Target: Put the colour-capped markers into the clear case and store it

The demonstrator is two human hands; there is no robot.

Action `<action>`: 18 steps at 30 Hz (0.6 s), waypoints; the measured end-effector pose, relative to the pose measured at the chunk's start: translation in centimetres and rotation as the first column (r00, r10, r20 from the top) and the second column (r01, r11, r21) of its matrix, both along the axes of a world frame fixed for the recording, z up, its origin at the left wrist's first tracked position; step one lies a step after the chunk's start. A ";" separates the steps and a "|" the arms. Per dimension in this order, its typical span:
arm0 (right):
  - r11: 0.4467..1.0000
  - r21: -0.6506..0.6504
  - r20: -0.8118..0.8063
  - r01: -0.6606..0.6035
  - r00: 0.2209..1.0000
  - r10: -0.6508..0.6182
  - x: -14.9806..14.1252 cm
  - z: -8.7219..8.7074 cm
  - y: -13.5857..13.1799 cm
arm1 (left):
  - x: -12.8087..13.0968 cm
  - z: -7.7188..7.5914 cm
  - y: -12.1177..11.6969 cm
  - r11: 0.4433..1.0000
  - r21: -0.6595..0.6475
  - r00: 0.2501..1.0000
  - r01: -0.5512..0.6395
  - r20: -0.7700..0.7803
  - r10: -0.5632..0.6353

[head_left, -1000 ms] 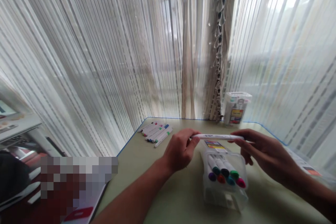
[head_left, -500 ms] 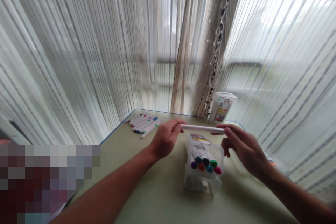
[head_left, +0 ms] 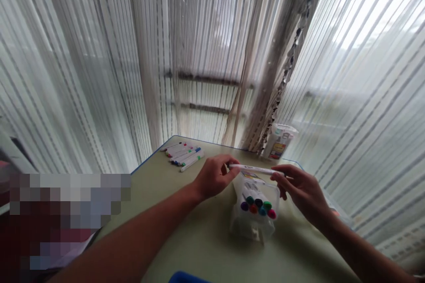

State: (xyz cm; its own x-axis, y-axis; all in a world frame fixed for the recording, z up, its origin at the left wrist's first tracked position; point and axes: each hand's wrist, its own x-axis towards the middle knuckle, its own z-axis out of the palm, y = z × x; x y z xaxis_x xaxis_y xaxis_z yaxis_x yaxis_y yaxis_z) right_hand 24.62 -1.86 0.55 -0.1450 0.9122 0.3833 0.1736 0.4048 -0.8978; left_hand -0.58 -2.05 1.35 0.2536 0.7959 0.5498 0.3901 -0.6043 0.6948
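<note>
A white marker (head_left: 254, 168) is held level in the air, one end in each hand. My left hand (head_left: 217, 174) pinches its left end, and my right hand (head_left: 300, 185) grips the right end; the fingers hide both tips. Just below the marker stands a clear plastic case (head_left: 237, 225) on the table, its lid open. Several white markers (head_left: 255, 192) lie in the case, with purple, orange, blue, pink, teal, black and green ends facing me. Farther left, a loose group of white markers (head_left: 184, 154) with coloured ends lies on the table.
The pale green table (head_left: 186, 230) has a blue edge. A boxed marker pack (head_left: 279, 141) stands at the back right by the striped curtain (head_left: 199, 53). A clear plastic item (head_left: 338, 214) lies partly behind my right forearm. Something blue (head_left: 187, 277) shows at the bottom edge.
Both hands still hold the marker, which has turned so that dark print shows on it. The view has shifted slightly, and a blue thing now shows at the bottom.
</note>
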 end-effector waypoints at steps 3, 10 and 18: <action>1.000 -0.002 0.039 0.009 0.999 -0.009 0.0 0.1 0.0 | 0.1 0.0 0.0 1.000 0.007 1.000 0.001 -0.009 -0.001; 0.999 0.025 0.061 0.043 0.997 -0.044 -0.5 0.4 -0.5 | 0.0 0.0 0.0 1.000 -0.005 1.000 0.015 -0.004 -0.015; 0.998 0.059 0.010 0.023 1.000 -0.024 -0.3 0.4 -0.6 | 0.2 -0.1 0.0 1.000 -0.017 1.000 0.010 0.016 -0.010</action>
